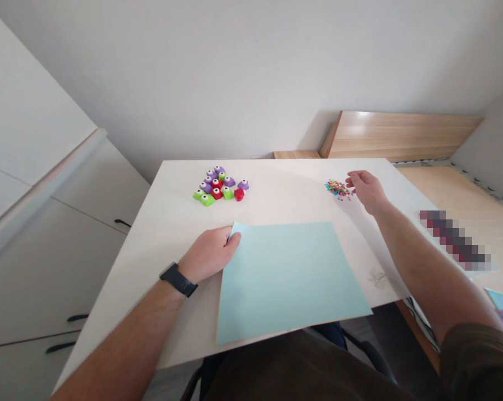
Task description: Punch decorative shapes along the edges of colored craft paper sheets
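My left hand, with a dark watch on the wrist, grips the upper left corner of a light blue sheet of paper. Its thumb lies on top and the other fingers are hidden. A yellowish edge shows along the paper's left side, and its lower right corner juts past the table's front edge. At the far right of the table, my right hand hovers at a small pile of colourful paper confetti. Its fingertips are drawn together; whether a piece is between them is too small to tell.
Several small craft punches in purple, green and red, with round white-and-black tops, stand at the back left of the white table. White cabinets flank the left side. A wooden headboard and bed are on the right.
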Demonstrator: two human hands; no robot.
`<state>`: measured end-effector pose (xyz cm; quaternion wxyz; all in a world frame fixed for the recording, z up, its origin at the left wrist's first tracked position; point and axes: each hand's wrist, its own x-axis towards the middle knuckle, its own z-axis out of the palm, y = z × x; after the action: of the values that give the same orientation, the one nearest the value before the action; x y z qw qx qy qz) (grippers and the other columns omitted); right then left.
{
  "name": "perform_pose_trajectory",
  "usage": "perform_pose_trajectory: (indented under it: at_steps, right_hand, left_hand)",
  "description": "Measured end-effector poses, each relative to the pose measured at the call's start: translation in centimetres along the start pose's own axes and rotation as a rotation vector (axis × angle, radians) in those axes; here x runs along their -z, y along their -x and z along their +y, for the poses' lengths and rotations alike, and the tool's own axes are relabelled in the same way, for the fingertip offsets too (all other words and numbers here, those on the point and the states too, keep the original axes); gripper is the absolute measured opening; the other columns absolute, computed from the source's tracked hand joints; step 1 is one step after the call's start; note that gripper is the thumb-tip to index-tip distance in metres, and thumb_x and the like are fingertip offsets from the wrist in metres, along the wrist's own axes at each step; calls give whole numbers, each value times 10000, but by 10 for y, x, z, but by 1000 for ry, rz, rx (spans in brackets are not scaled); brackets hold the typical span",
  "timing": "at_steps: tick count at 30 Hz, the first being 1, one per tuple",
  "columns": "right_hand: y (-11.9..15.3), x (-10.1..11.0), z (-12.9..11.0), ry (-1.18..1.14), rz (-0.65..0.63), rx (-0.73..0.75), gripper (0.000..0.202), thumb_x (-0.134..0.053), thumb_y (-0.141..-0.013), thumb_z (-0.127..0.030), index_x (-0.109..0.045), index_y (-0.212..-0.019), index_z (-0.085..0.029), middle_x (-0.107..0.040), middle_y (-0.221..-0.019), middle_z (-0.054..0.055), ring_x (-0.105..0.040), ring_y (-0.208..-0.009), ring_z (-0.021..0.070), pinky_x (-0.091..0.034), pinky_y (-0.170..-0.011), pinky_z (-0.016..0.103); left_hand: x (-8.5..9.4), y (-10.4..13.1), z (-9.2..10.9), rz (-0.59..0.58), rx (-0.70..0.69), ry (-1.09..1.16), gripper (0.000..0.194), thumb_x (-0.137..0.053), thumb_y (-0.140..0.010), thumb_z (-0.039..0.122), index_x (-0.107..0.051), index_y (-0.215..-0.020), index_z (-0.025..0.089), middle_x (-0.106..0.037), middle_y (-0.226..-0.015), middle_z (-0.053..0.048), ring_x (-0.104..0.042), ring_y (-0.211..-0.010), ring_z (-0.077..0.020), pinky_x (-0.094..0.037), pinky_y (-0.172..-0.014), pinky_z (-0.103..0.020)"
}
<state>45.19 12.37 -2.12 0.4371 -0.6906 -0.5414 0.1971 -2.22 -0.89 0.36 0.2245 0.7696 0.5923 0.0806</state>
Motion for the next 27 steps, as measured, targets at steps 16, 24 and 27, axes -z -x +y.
perform_pose_trajectory:
  at_steps: [16, 24, 27]
  right_hand:
    - [15, 13, -25, -330, -306, -47, 882, -36, -855, -854, -531, -1248, -239, -579, -1464, 171, -596, -1313, 316, -569, -936, 483]
    - [3, 14, 2, -245, 67, -190, 676, -285, -880, -833, -614, -998, -253, -697, -1018, 128, -693, -974, 291, -596, -802, 457]
    - [3, 5, 4, -328, 45, -252, 619, -356, -876, -810, -606, -957, -249, -665, -913, 104, -686, -902, 272, -599, -828, 460]
  left_hand:
    - [0, -1, 0, 3, 5, 5, 390, -375, -1005, 441, -444, -687, 226, -611, -675, -33, -556, -658, -195, -298, -625, -324]
    - [1, 0, 1, 8, 7, -2, 393, -379, -1001, 443, -419, -674, 229, -592, -654, -26, -541, -643, -196, -298, -621, -327]
    - [0, 0, 0, 4, 5, -1, 393, -378, -1001, 445, -423, -677, 229, -598, -661, -27, -543, -648, -196, -300, -622, -325]
